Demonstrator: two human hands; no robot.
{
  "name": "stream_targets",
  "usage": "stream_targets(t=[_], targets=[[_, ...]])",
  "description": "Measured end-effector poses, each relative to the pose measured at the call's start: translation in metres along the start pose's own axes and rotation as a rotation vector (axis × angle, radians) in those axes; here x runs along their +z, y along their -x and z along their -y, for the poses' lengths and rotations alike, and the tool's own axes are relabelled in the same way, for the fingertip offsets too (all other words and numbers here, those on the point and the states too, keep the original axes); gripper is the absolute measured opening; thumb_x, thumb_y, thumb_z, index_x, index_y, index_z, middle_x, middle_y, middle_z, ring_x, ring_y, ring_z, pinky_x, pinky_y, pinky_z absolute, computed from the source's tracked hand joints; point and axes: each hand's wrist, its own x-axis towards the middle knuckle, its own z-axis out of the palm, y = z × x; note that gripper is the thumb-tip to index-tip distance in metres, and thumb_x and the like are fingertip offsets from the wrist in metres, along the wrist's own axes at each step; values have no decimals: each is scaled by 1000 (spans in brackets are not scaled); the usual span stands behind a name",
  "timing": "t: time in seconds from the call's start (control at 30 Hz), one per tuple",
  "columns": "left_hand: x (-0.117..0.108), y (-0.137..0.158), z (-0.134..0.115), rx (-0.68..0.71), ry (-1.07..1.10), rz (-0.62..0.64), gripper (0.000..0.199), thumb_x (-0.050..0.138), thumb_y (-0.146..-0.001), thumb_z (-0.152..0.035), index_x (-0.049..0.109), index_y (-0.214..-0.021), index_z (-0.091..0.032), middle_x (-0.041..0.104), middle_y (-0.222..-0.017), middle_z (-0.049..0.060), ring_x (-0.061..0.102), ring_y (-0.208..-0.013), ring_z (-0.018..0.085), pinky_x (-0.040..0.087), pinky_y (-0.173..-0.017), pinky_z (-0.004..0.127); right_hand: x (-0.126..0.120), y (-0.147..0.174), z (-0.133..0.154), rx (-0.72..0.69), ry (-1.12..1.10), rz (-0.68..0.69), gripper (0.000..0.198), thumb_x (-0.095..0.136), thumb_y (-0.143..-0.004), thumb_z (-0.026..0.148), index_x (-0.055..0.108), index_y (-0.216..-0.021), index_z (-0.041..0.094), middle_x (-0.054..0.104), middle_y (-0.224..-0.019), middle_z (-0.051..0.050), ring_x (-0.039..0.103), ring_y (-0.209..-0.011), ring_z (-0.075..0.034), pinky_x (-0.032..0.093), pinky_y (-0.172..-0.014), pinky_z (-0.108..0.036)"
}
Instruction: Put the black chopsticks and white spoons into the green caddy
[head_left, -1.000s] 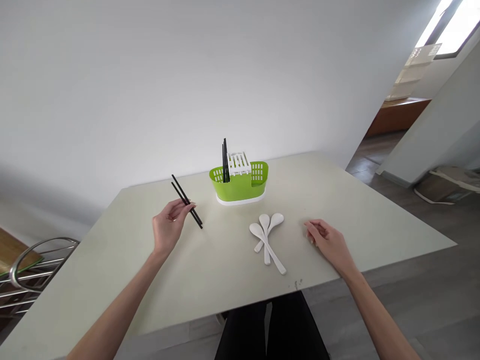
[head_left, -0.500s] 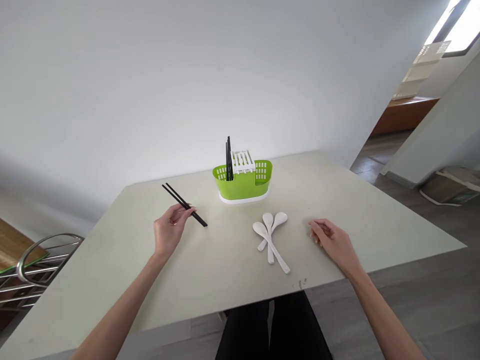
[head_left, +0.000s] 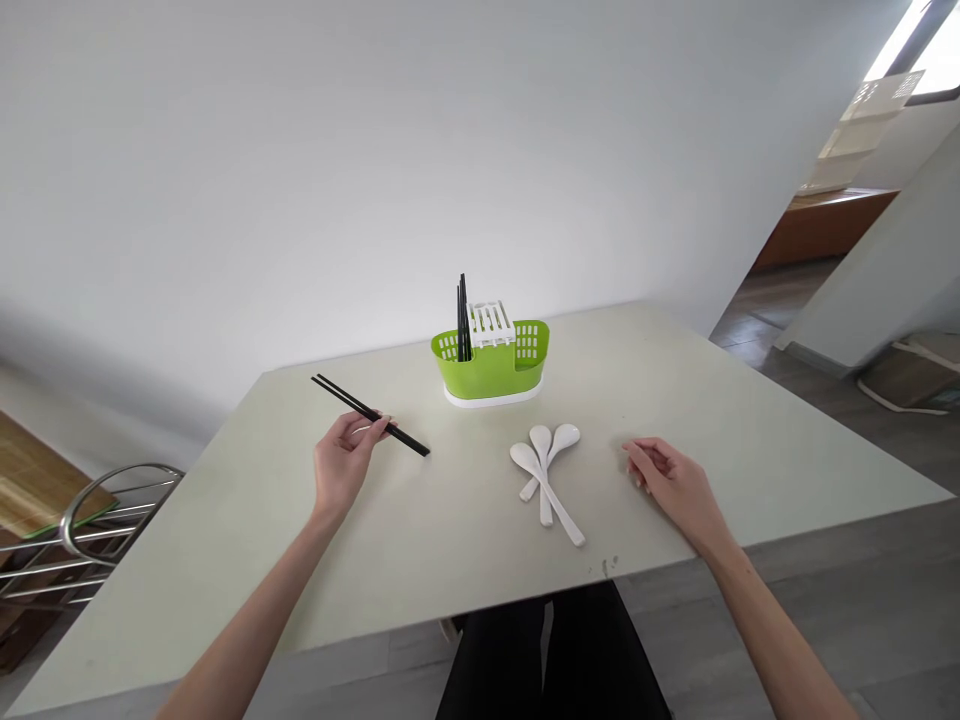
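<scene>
Two black chopsticks [head_left: 409, 441] are pinched between the thumb and fingers of my left hand [head_left: 345, 460], held slantwise above the left part of the table. My right hand [head_left: 671, 485] rests at the right side of the tabletop, fingers curled in, with nothing visible in it. Between my hands, three white spoons [head_left: 562, 513] lie crossed over one another, nearer to my right hand. Behind them stands a green cutlery holder [head_left: 491, 382] with a white base. Several black chopsticks [head_left: 463, 315] stand upright in its left compartment, beside a white slotted cover [head_left: 493, 325] over the middle.
The pale table [head_left: 405, 570] backs onto a white wall [head_left: 375, 180]. At the left is a metal-framed stool or chair [head_left: 82, 535] with a wooden board by it. A covered box [head_left: 911, 375] sits on the floor at the right.
The chopsticks in my left hand have tilted to lie flatter, their lower ends swinging right. My right hand keeps its pose. The whole view has shifted slightly.
</scene>
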Motion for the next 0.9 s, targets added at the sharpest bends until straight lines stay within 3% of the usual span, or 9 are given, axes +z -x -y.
stream_targets(t=[0.27,0.43,0.6,0.67,0.73,0.8,0.9], targets=[[21,30,-3,-175,212,69,53,82,-82,-60,68,-108,-16,81,-108,14,79,-108,32,64,-104,54,0,-1,8,-22,62,8,46,56,-95,69,68,-97,24,71,-77,-3,61,-66,-19,48,-68,-32],[38,40,-7,-244,304,125,53,82,-81,-61,66,-104,-16,80,-114,15,78,-111,32,63,-105,52,20,10,53,-148,72,65,44,54,-98,66,68,-100,25,73,-84,-5,64,-71,-20,51,-70,-32],[56,50,-27,-352,502,160,47,90,-76,-53,68,-96,-17,81,-109,12,75,-117,31,59,-111,49,64,34,115,-301,57,426,42,48,-104,57,65,-130,29,74,-122,-8,69,-101,-23,55,-82,-34],[62,54,-35,-377,567,148,46,93,-74,-49,70,-97,-16,82,-106,10,76,-115,30,58,-111,49,79,40,129,-302,40,496,42,44,-106,54,64,-129,26,74,-116,-8,69,-96,-21,53,-83,-34],[65,58,-40,-392,618,136,45,95,-72,-45,71,-97,-16,82,-102,9,77,-111,29,57,-112,49,90,42,134,-283,9,526,42,40,-108,52,67,-119,23,72,-96,-4,65,-83,-18,49,-77,-31],[64,59,-42,-398,637,130,44,96,-70,-43,73,-96,-16,82,-100,8,78,-108,29,57,-112,50,96,43,135,-271,-29,534,44,38,-109,51,70,-108,21,63,-78,0,56,-71,-15,43,-69,-29],[58,59,-39,-394,586,142,43,96,-71,-44,77,-97,-16,82,-105,9,76,-113,29,55,-114,49,99,43,130,-242,-88,541,45,42,-108,53,73,-106,21,48,-70,3,42,-65,-14,34,-61,-28]])
